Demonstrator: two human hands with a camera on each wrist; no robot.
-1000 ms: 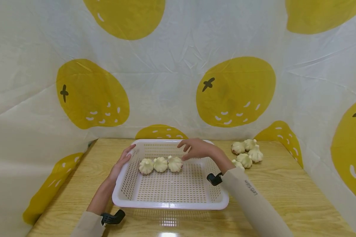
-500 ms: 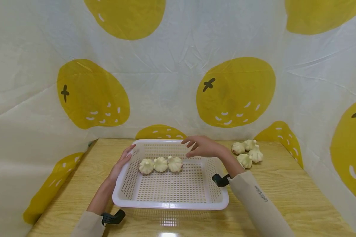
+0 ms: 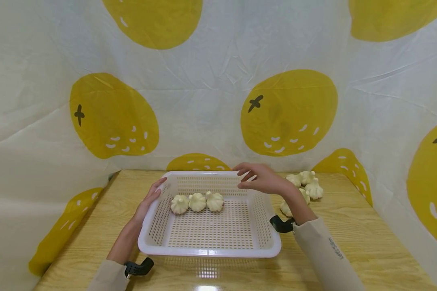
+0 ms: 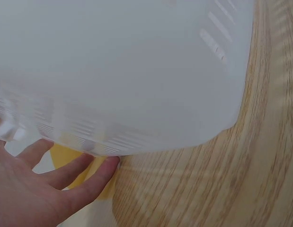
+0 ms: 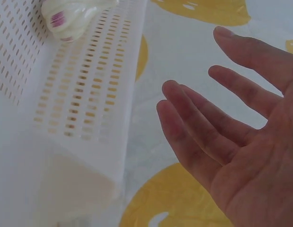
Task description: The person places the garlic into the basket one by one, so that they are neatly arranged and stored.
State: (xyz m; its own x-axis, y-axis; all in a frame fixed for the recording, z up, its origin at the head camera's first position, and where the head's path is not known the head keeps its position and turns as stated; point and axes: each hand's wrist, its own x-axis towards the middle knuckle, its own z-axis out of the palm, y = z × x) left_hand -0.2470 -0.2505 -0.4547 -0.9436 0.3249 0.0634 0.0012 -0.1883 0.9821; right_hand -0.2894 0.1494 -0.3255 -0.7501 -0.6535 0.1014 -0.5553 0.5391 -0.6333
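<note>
A white slotted plastic basket (image 3: 207, 252) stands on the table with three garlic bulbs in a row inside: a left bulb (image 3: 179, 204), a middle bulb (image 3: 197, 201) and a right bulb (image 3: 215, 201). My left hand (image 3: 149, 202) rests against the basket's left side; in the left wrist view its fingers (image 4: 96, 182) reach out along the wall. Over the basket's far right corner hovers my right hand (image 3: 260, 178), holding nothing. Its fingers (image 5: 203, 123) are spread and relaxed in the right wrist view, apart from the basket wall (image 5: 96, 61).
Several more garlic bulbs (image 3: 314, 188) lie grouped on the wooden table (image 3: 349, 234), right of the basket, partly hidden by my right forearm. A white curtain (image 3: 204, 113) with yellow fruit prints hangs behind and beside the table.
My right hand has moved right and slightly up, away from the right bulb in the basket. The left hand, basket and the three bulbs in it have stayed put.
</note>
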